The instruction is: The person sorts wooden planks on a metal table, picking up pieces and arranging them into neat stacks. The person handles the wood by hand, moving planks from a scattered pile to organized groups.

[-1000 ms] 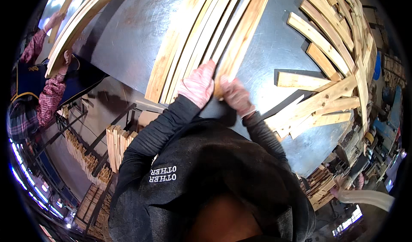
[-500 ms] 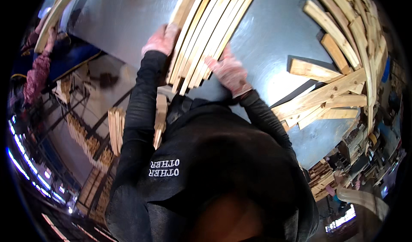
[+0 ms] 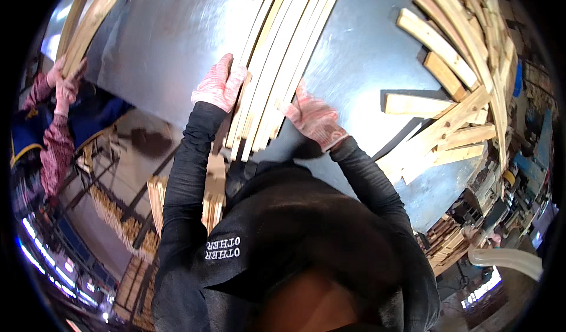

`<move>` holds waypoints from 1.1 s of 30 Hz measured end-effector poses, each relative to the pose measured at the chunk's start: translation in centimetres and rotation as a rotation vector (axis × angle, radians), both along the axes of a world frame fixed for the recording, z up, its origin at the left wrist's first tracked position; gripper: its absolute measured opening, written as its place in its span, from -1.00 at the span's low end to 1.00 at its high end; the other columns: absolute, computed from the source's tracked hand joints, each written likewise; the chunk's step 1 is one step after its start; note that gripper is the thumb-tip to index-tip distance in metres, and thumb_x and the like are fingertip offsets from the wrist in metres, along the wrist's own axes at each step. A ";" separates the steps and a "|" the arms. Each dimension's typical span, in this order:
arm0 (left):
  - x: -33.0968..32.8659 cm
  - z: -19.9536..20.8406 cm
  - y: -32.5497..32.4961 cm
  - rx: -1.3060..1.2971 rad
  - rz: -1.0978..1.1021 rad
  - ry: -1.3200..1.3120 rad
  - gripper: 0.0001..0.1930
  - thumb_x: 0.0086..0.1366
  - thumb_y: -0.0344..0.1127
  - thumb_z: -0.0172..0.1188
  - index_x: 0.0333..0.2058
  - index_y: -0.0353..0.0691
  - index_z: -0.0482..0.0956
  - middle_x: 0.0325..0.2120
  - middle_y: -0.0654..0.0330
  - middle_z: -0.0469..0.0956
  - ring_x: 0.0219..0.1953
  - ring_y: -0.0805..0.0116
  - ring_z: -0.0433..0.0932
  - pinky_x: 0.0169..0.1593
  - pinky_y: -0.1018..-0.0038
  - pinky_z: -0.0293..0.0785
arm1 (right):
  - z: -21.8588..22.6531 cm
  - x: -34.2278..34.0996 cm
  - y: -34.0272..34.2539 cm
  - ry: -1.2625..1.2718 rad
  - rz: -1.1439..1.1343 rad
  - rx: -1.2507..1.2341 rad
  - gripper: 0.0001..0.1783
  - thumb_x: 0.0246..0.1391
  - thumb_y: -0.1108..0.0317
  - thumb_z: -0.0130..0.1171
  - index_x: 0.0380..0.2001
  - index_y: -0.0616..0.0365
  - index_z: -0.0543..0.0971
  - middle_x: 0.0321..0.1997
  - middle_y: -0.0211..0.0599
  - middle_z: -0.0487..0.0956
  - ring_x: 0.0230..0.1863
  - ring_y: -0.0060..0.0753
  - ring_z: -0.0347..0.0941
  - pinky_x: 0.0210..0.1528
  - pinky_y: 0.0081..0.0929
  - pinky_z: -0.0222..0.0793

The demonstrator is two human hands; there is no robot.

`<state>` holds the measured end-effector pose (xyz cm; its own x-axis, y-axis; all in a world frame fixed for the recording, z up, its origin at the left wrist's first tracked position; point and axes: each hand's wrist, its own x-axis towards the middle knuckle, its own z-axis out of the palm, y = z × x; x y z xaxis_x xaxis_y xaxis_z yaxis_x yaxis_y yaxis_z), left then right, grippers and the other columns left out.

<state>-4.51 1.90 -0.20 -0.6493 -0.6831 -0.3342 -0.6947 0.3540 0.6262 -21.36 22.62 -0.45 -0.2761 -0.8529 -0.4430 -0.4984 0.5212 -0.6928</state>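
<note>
A bundle of long, pale wooden strips lies side by side on a smooth metal tabletop, near ends uneven and toward me. My left hand, in a pinkish-white work glove, rests along the bundle's left side, fingers stretched out and touching the outer strip. At the right side, close to the near ends, my right hand wears a similar glove. Its fingers are apart, and the thumb side touches the strips. Neither hand is wrapped round a strip.
A loose pile of wooden pieces covers the table's right side. At the far left, a co-worker's gloved hands hold a long board. Stacked wood stands below the table's near edge. A pale hose shows at lower right.
My left hand's fingers have straightened and spread. The broad face of the bundle's leftmost piece no longer shows. The strips sit slightly lower in view; the co-worker's hands show more fully.
</note>
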 end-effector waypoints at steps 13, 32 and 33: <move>-12.5 2.3 -6.0 0.613 0.059 0.594 -0.18 0.19 -0.27 0.31 0.36 -0.23 0.09 0.14 0.07 0.42 0.12 0.27 0.42 0.19 0.35 0.37 | -0.9 -6.4 -13.0 -0.668 -0.835 -0.750 -0.01 0.05 0.29 0.36 0.43 0.15 0.00 0.35 -0.07 0.28 0.36 -0.14 0.19 0.38 -0.20 0.14; -5.2 8.2 -9.9 0.982 0.085 0.919 -0.16 0.18 -0.34 0.23 0.40 -0.22 0.05 0.16 0.07 0.41 0.16 0.23 0.42 0.25 0.35 0.31 | 2.9 -3.7 -17.9 -1.321 -0.586 -0.707 0.21 0.14 0.40 0.28 0.45 -0.04 -0.48 0.28 -0.12 0.36 0.23 -0.32 0.35 0.25 -0.39 0.34; -2.5 4.5 -10.2 0.954 0.133 0.858 -0.13 0.17 -0.28 0.24 0.41 -0.24 0.01 0.21 0.06 0.33 0.21 0.21 0.37 0.28 0.33 0.27 | 1.4 -1.6 -17.4 -1.206 -0.580 -0.631 0.24 0.14 0.39 0.28 0.44 -0.04 -0.53 0.31 -0.09 0.33 0.27 -0.29 0.31 0.29 -0.38 0.27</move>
